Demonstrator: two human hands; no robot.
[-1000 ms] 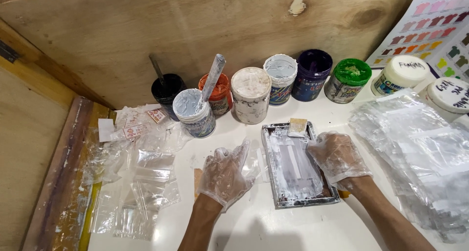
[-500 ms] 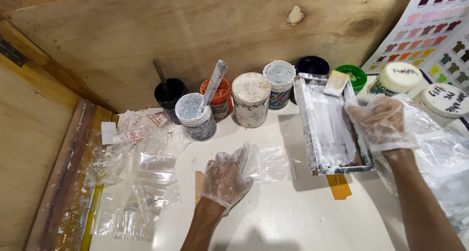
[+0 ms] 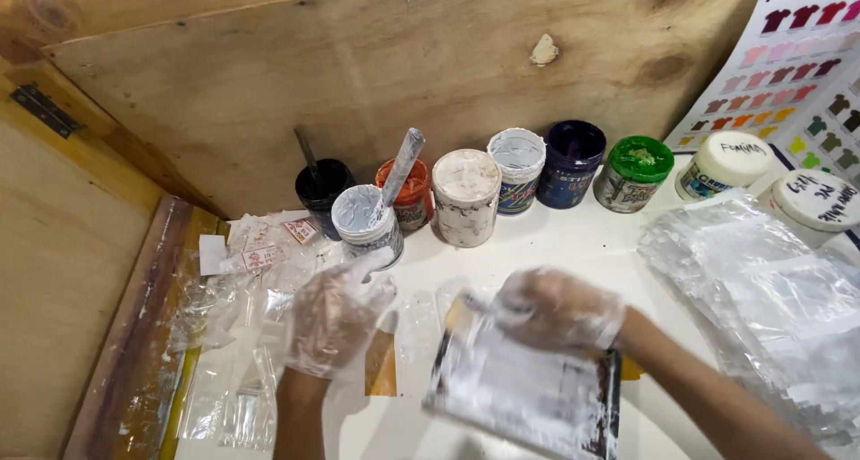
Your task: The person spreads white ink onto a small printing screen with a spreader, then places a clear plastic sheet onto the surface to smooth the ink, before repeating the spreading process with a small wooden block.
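1. The right hand (image 3: 557,312), in a thin clear plastic glove, lies on the upper left part of a small rectangular dark-framed printing screen smeared with white ink (image 3: 528,393). Its fingers are curled down, seemingly around a small pale scraper at the frame's top edge, though motion blur hides the grip itself.
2. The screen rests low on the white table (image 3: 573,240), slightly tilted, just right of the left hand (image 3: 336,321), with a strip of orange tape (image 3: 381,370) showing between them.
3. The left hand, also gloved, is spread open with fingers apart, palm down on clear small plastic bags (image 3: 242,335) that lie on the table; it grips nothing.
4. To do this well, I judge the frame should sit flat and square before any stroke, with the open hand pinning the bag underneath so it cannot slide.
5. Pressure on the scraper should be even and the pull made in one pass, since the white ink already lies thick and uneven across the mesh.
6. Behind the hands stands a row of ink jars: a black jar (image 3: 322,187), a white-inked jar with a coated stirring stick (image 3: 367,218), an orange one (image 3: 410,196), a white-crusted one (image 3: 466,196), then blue and green ones.
7. A heap of clear plastic sheets (image 3: 761,290) lies to the right, well clear of the wet frame.
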